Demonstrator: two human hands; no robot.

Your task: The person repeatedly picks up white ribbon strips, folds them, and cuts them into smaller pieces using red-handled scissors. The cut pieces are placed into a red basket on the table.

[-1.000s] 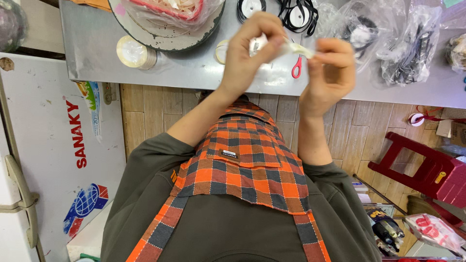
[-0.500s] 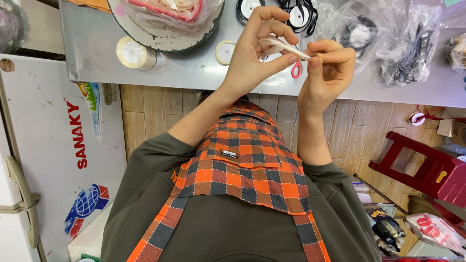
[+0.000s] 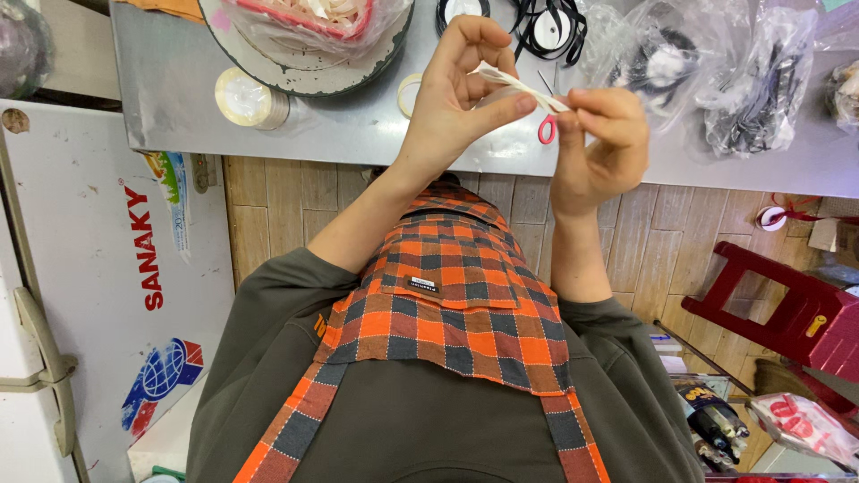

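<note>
From the head camera, both hands are raised above the grey metal surface (image 3: 358, 134) and work one thing between them: a narrow strip of white ribbon (image 3: 514, 85). The left hand (image 3: 456, 98) pinches the strip's upper end, thumb and forefinger closed on it, the other fingers curled loosely apart. The right hand (image 3: 604, 143) holds the strip's other end, its fingers bunched tight together on it. The ribbon runs slanting between the two hands, held clear of the surface.

The step in hand looks like folding or twisting the strip into shape. Judging by the grip, the next move calls for both pinches to hold while the ends are brought round, so the narrow strip does not slip loose.

Just behind the ribbon, on the surface, lie small scissors with a red handle (image 3: 546, 130), partly hidden by the right hand. Left of the ribbon sit a roll of clear tape (image 3: 243, 97) and a large round tray (image 3: 304, 76) bearing a bag of pale pieces. Above the ribbon lies a coil of black ribbon (image 3: 550, 27); right of it, crumpled clear plastic bags (image 3: 752, 89). Well below the ribbon are an orange checked apron (image 3: 447, 313) and, to the right, a red plastic stool (image 3: 787, 304) on the floor. Nothing crowds the hands.
</note>
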